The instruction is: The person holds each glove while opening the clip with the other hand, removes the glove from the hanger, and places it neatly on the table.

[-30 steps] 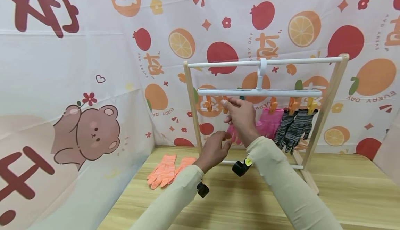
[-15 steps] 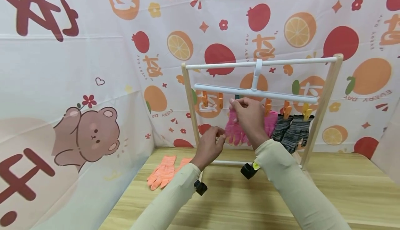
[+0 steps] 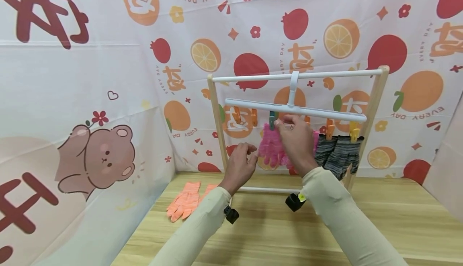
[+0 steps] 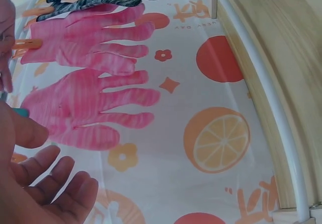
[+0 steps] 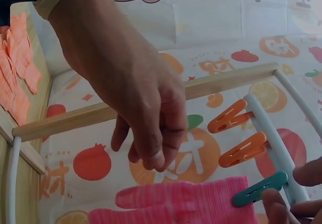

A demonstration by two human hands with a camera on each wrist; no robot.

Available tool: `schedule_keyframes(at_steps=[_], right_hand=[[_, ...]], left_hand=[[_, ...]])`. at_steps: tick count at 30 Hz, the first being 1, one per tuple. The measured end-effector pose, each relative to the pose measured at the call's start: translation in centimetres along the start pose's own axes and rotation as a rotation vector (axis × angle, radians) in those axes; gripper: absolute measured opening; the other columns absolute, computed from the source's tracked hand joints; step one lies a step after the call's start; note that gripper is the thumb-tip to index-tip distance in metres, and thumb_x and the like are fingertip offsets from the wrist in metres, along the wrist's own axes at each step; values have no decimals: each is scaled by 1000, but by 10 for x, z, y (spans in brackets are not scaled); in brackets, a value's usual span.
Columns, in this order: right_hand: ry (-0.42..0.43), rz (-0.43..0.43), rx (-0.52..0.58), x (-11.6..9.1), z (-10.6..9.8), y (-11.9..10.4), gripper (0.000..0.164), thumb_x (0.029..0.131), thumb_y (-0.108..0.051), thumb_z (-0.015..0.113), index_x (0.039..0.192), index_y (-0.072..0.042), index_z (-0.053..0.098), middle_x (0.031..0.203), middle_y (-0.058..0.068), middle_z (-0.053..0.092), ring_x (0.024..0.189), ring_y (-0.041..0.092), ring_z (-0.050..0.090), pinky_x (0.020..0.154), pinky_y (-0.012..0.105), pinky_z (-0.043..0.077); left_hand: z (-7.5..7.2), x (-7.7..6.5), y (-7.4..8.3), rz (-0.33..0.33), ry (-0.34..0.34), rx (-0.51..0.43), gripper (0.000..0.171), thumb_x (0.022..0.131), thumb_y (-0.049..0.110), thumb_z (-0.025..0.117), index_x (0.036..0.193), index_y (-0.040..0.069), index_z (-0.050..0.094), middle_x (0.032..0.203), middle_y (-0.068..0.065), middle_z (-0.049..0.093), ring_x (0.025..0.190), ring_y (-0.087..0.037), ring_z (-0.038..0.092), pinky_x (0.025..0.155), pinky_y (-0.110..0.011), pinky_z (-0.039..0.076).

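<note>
A pink glove [image 3: 270, 145] hangs from the white hanger [image 3: 260, 105] by a teal clothespin [image 3: 272, 120]. My right hand [image 3: 298, 139] is just right of that clothespin, thumb and fingertips apart; in the right wrist view its fingertips [image 5: 275, 206] lie right beside the clip's end. Left of the glove, my left hand [image 3: 239, 166] hovers with loosely bent fingers and holds nothing. In the left wrist view a second pink glove [image 4: 85, 38] hangs behind the first from an orange clothespin [image 4: 27, 44]. The right hand partly hides this second glove in the head view.
Striped grey-black gloves [image 3: 341, 153] hang at the hanger's right end. Two orange clothespins [image 3: 236, 114] hang bare at its left end. The wooden rack [image 3: 213, 113] with white rods stands around the hanger. Orange gloves [image 3: 184, 201] lie on the table [image 3: 275, 234] at the left.
My right hand has shifted right, uncovering the teal clothespin and the pink glove. The hanger has tilted, its right end lower. My left hand has drawn slightly away from the glove.
</note>
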State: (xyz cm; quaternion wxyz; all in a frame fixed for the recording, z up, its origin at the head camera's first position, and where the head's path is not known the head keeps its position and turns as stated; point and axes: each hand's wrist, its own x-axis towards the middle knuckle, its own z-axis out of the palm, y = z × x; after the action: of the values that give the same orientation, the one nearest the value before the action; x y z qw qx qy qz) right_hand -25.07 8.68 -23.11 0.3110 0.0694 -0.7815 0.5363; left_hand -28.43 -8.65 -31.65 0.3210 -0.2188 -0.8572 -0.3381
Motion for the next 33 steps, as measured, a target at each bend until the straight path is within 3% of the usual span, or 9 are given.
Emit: schedule_keyframes(at_steps=[3, 6, 9, 12, 19, 24, 33], right_hand=[[-100, 47, 21, 3, 2, 1, 52, 101, -32, 66, 145, -6, 55, 119, 16, 68, 76, 28, 66, 61, 31, 52], [-190, 98, 60, 7, 5, 2, 61, 101, -31, 65, 152, -6, 45, 125, 19, 65, 80, 32, 70, 69, 37, 57], [-240, 120, 80, 12, 8, 6, 64, 101, -30, 65, 155, -6, 40, 128, 17, 63, 83, 34, 72, 78, 45, 58], [-279, 130, 124, 17, 13, 9, 63, 102, -28, 64, 156, -8, 39, 120, 18, 65, 86, 38, 71, 82, 48, 58], [-277, 123, 221, 24, 19, 12, 56, 102, -23, 65, 152, -10, 45, 145, 9, 55, 82, 35, 71, 82, 45, 58], [-240, 167, 271, 28, 21, 15, 53, 102, -22, 64, 150, -8, 48, 136, 10, 61, 70, 23, 71, 74, 38, 59], [-215, 185, 307, 32, 24, 10, 48, 101, -22, 66, 145, -5, 54, 121, 11, 65, 60, 13, 61, 64, 26, 56]], left_hand=[[0, 4, -1, -16, 10, 0, 18, 98, 13, 65, 112, 2, 66, 103, -12, 62, 98, -30, 60, 80, -42, 51], [0, 9, -1, -33, 21, -3, 21, 98, 14, 65, 116, 1, 65, 109, -15, 64, 103, -31, 60, 85, -45, 51], [1, 15, -2, -58, 18, -1, 26, 99, 17, 64, 121, 2, 63, 117, -14, 64, 110, -31, 60, 92, -46, 50], [1, 19, -2, -102, 14, -4, 29, 100, 19, 64, 124, 3, 61, 121, -12, 64, 114, -29, 60, 95, -46, 49], [3, 25, -1, -156, -14, -39, 33, 99, 18, 64, 129, 2, 60, 124, -13, 64, 117, -30, 59, 99, -45, 48], [8, 33, 2, -137, -50, -74, 35, 102, 21, 62, 132, 4, 60, 127, -12, 64, 119, -29, 59, 100, -45, 48], [8, 43, 1, -90, -38, -105, 27, 104, 23, 59, 124, 6, 64, 121, -10, 67, 114, -26, 62, 95, -42, 51]])
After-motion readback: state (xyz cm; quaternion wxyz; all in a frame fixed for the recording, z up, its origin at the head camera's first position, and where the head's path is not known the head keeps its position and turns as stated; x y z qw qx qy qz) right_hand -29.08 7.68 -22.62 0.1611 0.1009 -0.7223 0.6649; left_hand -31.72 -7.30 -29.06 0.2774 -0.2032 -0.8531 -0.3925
